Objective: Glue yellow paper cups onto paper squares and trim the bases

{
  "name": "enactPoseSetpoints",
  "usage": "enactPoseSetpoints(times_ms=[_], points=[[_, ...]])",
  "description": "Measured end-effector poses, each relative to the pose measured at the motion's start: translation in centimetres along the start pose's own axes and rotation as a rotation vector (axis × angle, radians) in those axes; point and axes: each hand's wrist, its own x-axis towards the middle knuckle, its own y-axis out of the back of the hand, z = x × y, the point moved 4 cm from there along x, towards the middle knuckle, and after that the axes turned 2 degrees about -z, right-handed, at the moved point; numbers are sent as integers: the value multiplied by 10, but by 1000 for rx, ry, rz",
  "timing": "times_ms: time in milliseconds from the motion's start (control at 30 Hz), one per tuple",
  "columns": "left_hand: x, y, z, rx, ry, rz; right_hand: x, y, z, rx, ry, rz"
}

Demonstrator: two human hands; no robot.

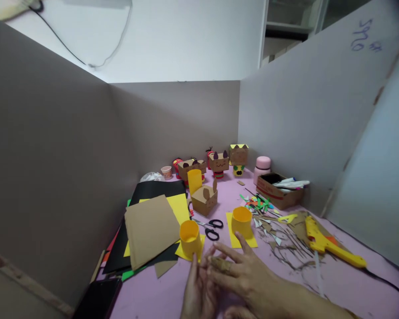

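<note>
Item, my left hand (pixel 199 288): low in view, fingers upright and pinching one end of a small brown cardboard scrap (pixel 219 264). Item, my right hand (pixel 249 277): fingers spread flat, laid across the left, touching the same scrap; whether it grips, I cannot tell. Just beyond the left fingertips: a yellow paper cylinder (pixel 190 239) standing on a yellow sheet. Beyond the right fingertips: a second yellow paper cylinder (pixel 242 221) on a yellow square. Between the two: black-handled scissors (pixel 211 228). Left of the hands: a stack of brown, yellow and black card sheets (pixel 151 228). Right: a yellow glue gun (pixel 326 243) amid cardboard offcuts on the pink tabletop (pixel 339 283).
</note>
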Motion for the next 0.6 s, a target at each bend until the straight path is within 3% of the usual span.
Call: enactPoseSetpoints(times_ms=[133, 267, 433, 500, 600], points=[[-14, -10, 15, 296, -79, -15, -14, -2, -12, -132, 62, -90], [-31, -35, 7, 626, -77, -54, -19, -17, -15, -287, 75, -155], [-41, -44, 4, 761, -134, 33, -26, -24, -14, -288, 72, -158], [-44, -36, 10, 763, -166, 100, -28, -30, -10, -309, 97, -90], [-52, -17, 27, 780, -252, 224, -31, -47, -1, -408, 168, 137]])
